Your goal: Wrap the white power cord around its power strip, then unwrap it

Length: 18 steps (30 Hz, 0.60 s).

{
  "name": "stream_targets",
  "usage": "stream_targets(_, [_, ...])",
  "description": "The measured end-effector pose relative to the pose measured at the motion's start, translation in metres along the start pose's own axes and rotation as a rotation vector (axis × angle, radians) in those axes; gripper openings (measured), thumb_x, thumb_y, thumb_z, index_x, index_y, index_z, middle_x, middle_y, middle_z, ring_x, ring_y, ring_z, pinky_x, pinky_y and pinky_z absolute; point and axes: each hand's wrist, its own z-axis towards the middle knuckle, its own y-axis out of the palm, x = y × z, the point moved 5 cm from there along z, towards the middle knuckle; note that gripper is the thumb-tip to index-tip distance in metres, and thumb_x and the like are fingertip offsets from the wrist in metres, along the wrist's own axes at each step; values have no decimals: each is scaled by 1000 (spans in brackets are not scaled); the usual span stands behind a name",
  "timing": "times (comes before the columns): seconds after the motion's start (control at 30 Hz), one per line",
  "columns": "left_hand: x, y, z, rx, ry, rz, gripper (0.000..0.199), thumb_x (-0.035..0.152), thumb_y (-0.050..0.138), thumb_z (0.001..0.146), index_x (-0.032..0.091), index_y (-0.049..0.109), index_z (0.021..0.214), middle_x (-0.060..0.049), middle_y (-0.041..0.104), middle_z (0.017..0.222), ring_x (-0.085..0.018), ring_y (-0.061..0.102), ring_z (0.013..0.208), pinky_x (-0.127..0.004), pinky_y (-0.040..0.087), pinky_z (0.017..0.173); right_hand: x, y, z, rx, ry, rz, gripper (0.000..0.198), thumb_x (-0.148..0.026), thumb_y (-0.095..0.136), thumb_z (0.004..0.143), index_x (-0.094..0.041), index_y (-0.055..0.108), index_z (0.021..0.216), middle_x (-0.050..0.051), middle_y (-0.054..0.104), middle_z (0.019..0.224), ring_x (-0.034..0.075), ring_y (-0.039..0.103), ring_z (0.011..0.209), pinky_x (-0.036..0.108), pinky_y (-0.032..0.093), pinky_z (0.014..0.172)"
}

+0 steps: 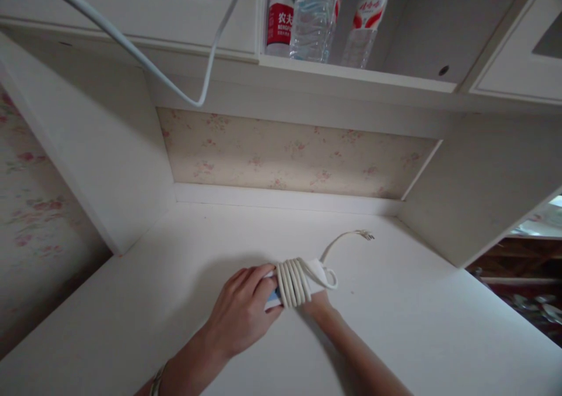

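My left hand [248, 302] grips the left end of a white power strip [315, 273], its fingers closed around it. A small blue patch shows on the strip beside my fingertips. Several turns of white cord [293, 283] are wound side by side around the strip's middle. At the right end the cord makes a small loop, and its thin free end [364, 234] reaches away over the tabletop. My right hand [319, 303] is at the near right side of the strip, partly beneath it; the strip and cord hide its fingers.
The white tabletop [175, 337] lies between side panels, with an upright panel [478, 179] on the right. Overhead, a shelf holds plastic bottles [314, 21]. A white cable [132, 44] hangs in a bend at upper left.
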Motion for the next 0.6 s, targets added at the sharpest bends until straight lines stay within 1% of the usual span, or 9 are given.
stream_targets(0.07, [-13, 8, 1, 54, -102, 4, 24, 23, 64, 74, 21, 56, 97, -8, 59, 114, -25, 58, 100, -38, 45, 88, -7, 0, -7, -13, 79, -23, 34, -22, 38, 91, -16, 62, 69, 5, 63, 58, 14, 53, 51, 24, 27, 51])
stream_targets(0.13, [-25, 16, 0, 100, -223, -26, 20, 24, 61, 76, 21, 55, 95, -8, 59, 111, -23, 59, 97, -36, 47, 84, -16, 1, -13, -73, 133, -27, 33, -22, 38, 91, -18, 59, 66, 3, 63, 56, 13, 52, 49, 25, 25, 52])
stream_targets(0.2, [-38, 25, -2, 124, -355, -89, 19, 25, 60, 77, 21, 53, 94, -7, 60, 105, -22, 60, 92, -33, 47, 78, -28, 3, -15, -145, 103, -12, 34, -24, 37, 92, -19, 57, 65, 1, 62, 56, 12, 52, 49, 26, 23, 53])
stream_targets(0.27, [-51, 34, -7, 128, -495, -177, 20, 26, 62, 74, 20, 52, 91, -5, 61, 96, -21, 60, 87, -31, 46, 74, -38, 4, -15, -174, 47, -2, 35, -27, 37, 93, -20, 57, 65, 0, 62, 56, 12, 51, 49, 28, 22, 55])
stream_targets(0.33, [-65, 42, -13, 121, -634, -299, 24, 27, 64, 70, 20, 53, 90, -3, 62, 88, -20, 60, 81, -30, 45, 71, -43, 3, -14, -160, 3, 8, 36, -27, 37, 92, -19, 55, 62, 0, 62, 55, 11, 49, 48, 29, 22, 57])
stream_targets(0.43, [-79, 52, -22, 80, -819, -581, 32, 30, 65, 68, 16, 53, 94, -3, 64, 81, -19, 60, 73, -28, 44, 65, -43, 1, -12, -103, -29, 46, 36, -26, 38, 91, -19, 55, 60, 0, 61, 53, 10, 47, 46, 29, 22, 58])
stream_targets(0.5, [-81, 55, -25, 31, -889, -784, 35, 31, 65, 68, 15, 54, 97, -3, 65, 78, -18, 60, 70, -27, 43, 62, -41, -1, -10, -62, -32, 71, 36, -25, 40, 91, -18, 54, 58, 0, 59, 51, 10, 45, 45, 29, 22, 58])
stream_targets(0.6, [-77, 53, -26, -25, -930, -995, 36, 29, 67, 66, 14, 55, 97, -3, 65, 79, -16, 58, 70, -25, 40, 61, -37, -6, -9, -13, 2, 100, 39, -24, 40, 90, -18, 51, 53, -1, 56, 47, 9, 44, 44, 28, 22, 57])
